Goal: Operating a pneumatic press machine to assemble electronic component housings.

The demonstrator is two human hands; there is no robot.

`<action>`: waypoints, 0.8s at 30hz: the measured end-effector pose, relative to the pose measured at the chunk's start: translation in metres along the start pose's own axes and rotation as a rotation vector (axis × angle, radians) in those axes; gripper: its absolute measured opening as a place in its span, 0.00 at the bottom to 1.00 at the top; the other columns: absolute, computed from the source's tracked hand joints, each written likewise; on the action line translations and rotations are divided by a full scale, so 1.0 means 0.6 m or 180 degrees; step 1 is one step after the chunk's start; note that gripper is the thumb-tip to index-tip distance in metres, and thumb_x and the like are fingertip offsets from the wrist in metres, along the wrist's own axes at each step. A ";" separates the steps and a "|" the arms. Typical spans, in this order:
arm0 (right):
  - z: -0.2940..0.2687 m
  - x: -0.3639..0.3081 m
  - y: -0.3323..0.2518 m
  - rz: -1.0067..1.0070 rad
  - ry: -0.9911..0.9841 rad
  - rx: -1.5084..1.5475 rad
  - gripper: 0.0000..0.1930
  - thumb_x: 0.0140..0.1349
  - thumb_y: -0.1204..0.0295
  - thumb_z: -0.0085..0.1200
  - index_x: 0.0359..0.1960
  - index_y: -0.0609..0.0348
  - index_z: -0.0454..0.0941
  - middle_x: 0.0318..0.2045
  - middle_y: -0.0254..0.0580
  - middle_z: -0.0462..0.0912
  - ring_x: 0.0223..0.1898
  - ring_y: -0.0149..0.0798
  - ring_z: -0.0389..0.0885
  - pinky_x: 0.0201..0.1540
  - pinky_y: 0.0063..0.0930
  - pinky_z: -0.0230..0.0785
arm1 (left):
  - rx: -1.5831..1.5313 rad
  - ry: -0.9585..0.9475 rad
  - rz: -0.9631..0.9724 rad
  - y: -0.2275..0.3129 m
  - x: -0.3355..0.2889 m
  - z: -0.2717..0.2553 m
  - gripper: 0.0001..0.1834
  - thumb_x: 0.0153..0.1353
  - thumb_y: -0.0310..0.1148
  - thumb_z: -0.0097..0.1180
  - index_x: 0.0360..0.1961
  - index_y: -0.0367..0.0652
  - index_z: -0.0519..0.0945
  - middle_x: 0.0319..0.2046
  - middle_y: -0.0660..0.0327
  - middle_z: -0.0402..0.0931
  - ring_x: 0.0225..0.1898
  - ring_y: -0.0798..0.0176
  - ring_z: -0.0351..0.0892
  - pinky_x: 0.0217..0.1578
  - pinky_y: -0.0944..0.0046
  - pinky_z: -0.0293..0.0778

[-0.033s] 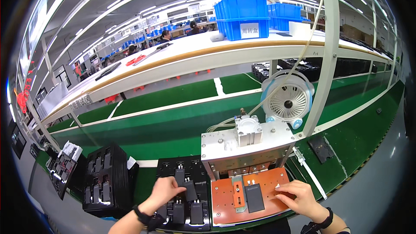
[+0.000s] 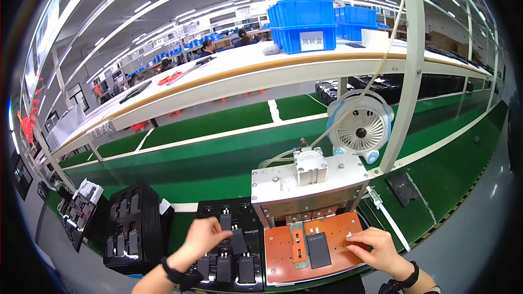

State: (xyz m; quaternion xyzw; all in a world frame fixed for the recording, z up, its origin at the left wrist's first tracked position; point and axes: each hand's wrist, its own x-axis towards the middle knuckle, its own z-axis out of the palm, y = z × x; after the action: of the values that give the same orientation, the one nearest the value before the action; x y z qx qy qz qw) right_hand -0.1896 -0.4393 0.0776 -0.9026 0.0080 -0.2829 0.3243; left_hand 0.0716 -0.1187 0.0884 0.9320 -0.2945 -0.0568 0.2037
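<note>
My left hand [image 2: 204, 241] is over the black tray [image 2: 251, 288], thumb and forefinger close together beside a tilted dark battery cell [image 2: 238, 242]. No object shows between those fingers. Several similar flat cells with pale tabs lie in the tray. My right hand [image 2: 377, 248] rests at the right side of an orange fixture plate [image 2: 340, 261], its thumb and forefinger a little apart. At the forefinger's tip shows a small white bit [image 2: 348, 234]. Another dark cell [image 2: 318, 250] lies on the plate, tabs toward the press [image 2: 309, 182], next to an orange slotted block [image 2: 298, 246].
Stacked black trays [image 2: 131, 223] stand left of my left hand. A small fan [image 2: 360, 130] sits behind the press, beside a white upright post [image 2: 406, 76]. Blue bins [image 2: 302, 24] stand on the shelf beyond the green belt. A dark plate [image 2: 402, 188] lies at right.
My left hand has shifted slightly up and left, its fingers drawing off the tilted cell, which stays in the tray. My right hand stays where it was.
</note>
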 end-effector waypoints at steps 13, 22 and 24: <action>-0.051 -0.059 -0.031 0.0073 0.0414 0.0565 0.08 0.53 0.77 0.62 0.36 0.63 0.82 0.29 0.48 0.83 0.30 0.44 0.82 0.31 0.28 0.72 | -0.1131 0.1802 0.1741 0.323 0.377 -0.334 0.20 0.58 0.38 0.59 0.49 0.38 0.79 0.42 0.52 0.81 0.44 0.62 0.80 0.47 0.64 0.73; -0.093 -0.155 0.036 0.1002 0.0880 0.0718 0.09 0.56 0.75 0.60 0.38 0.64 0.82 0.30 0.44 0.84 0.30 0.33 0.81 0.34 0.23 0.71 | 0.0068 0.1056 0.0903 0.370 0.535 -0.290 0.33 0.64 0.54 0.42 0.62 0.41 0.68 0.58 0.44 0.68 0.62 0.45 0.65 0.62 0.56 0.59; -0.096 -0.153 0.033 0.1253 0.0753 0.0789 0.08 0.56 0.75 0.60 0.38 0.65 0.81 0.31 0.44 0.84 0.32 0.32 0.82 0.35 0.23 0.71 | 0.0019 0.1029 0.1002 0.331 0.573 -0.310 0.33 0.64 0.53 0.44 0.61 0.40 0.67 0.58 0.43 0.68 0.60 0.46 0.67 0.61 0.57 0.61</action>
State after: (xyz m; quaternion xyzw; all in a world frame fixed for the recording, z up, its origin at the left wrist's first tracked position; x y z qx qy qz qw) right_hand -0.2933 -0.4703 0.0556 -0.7977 0.1867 -0.3168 0.4780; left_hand 0.2911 -0.3985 0.3447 0.8721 -0.4000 0.1266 0.2518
